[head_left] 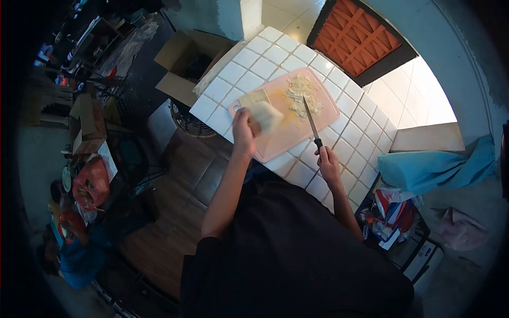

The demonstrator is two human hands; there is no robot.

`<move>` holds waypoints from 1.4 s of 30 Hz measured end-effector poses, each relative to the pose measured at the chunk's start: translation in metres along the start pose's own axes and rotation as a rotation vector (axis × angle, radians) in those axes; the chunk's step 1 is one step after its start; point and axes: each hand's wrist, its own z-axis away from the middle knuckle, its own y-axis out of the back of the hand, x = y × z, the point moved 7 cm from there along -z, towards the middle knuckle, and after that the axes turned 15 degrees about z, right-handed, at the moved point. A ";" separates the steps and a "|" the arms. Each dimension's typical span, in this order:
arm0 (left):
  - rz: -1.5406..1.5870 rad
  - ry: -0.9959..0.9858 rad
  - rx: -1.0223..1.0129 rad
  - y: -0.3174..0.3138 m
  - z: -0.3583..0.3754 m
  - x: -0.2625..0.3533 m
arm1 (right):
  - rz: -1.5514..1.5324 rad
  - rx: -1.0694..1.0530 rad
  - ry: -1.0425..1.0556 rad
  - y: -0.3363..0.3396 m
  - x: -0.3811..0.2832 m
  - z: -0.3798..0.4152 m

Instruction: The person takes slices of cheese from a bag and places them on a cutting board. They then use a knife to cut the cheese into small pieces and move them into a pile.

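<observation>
My left hand is closed on a pale, flat slab, blurred by motion, above the left part of a pink cutting board. Another pale piece lies near the board's handle, partly hidden by the slab. My right hand grips a knife by its black handle at the board's right edge. The blade points up and away, its tip over a heap of pale chopped bits on the far part of the board.
The board rests on a white tiled table. An open cardboard box stands beyond its left edge, above a dark basket. Blue cloth hangs at the right, near a pile of packets.
</observation>
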 end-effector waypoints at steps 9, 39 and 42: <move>-0.286 -0.123 0.006 0.079 -0.033 -0.095 | -0.083 0.054 -0.116 -0.007 0.057 -0.016; -1.493 -0.902 -0.566 0.001 0.052 -0.027 | 0.365 -0.094 0.045 -0.037 -0.029 0.048; -1.499 -0.871 -0.605 0.000 0.053 -0.022 | 0.371 -0.124 0.086 -0.040 -0.030 0.049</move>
